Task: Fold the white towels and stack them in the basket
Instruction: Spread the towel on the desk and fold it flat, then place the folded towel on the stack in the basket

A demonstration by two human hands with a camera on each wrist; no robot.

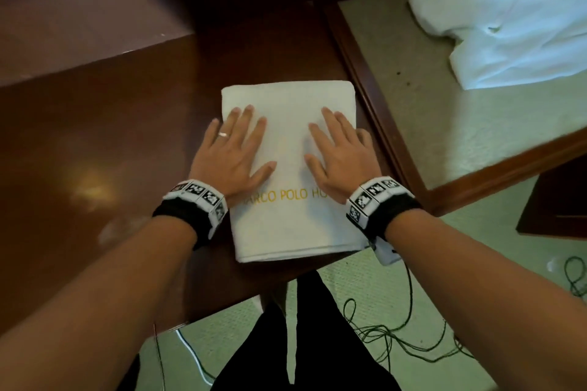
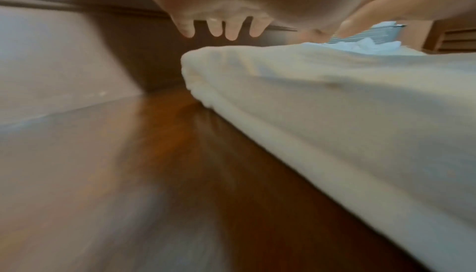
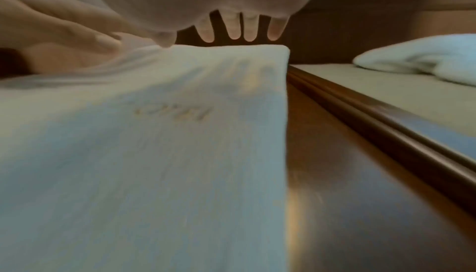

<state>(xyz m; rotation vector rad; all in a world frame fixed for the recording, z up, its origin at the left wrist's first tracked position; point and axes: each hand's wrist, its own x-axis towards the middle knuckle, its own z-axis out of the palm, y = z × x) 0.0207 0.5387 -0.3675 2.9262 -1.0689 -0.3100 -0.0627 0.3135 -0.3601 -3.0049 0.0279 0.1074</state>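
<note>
Gold lettering runs across the folded towel (image 1: 290, 165); the readable part says "ARCO POLO HO", with both ends covered by the wrists. In the right wrist view the same writing is only a blur. The towel lies flat on a dark wooden table (image 1: 111, 143), close to its near edge. To the right, on a separate table with a pale top (image 1: 460, 124), sits a heap of unfolded white towels (image 1: 508, 13). Green cables (image 1: 394, 327) trail over the carpet below. The left hand (image 1: 233, 151) and the right hand (image 1: 341, 152) both lie palm down on the folded towel, side by side and apart, fingers straight and slightly spread. A ring (image 1: 223, 134) shows on the left hand. Marker bands (image 1: 200, 197) wrap both wrists.
</note>
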